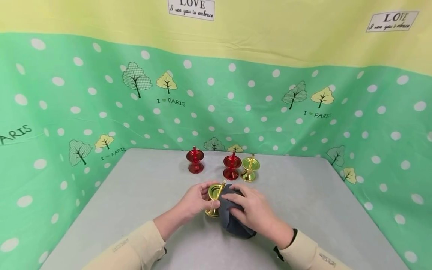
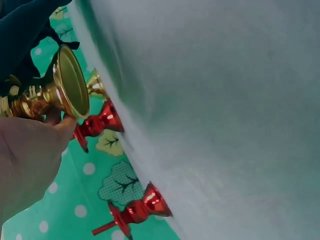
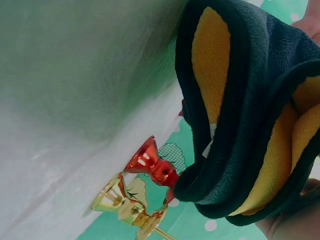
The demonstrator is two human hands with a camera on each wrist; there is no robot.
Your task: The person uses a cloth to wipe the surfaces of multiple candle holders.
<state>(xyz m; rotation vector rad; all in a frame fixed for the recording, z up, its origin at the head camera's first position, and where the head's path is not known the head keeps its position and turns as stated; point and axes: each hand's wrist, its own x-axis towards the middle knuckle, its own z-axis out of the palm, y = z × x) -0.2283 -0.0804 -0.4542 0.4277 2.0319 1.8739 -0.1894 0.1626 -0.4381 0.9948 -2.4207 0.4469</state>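
My left hand grips a gold candle holder, a small cup on a flared foot with a thin spike rising from it. In the left wrist view its round base shows above the fingers, raised off the table. My right hand holds a folded dark grey-blue cloth against the holder's right side. The right wrist view shows the cloth's yellow-orange inner side between its dark edges. Fingers and cloth hide part of the holder's cup and stem.
Toward the back of the grey table stand a red candle holder on the left, another red one near the middle and a gold one close beside it. A green and yellow printed curtain hangs behind and along the sides.
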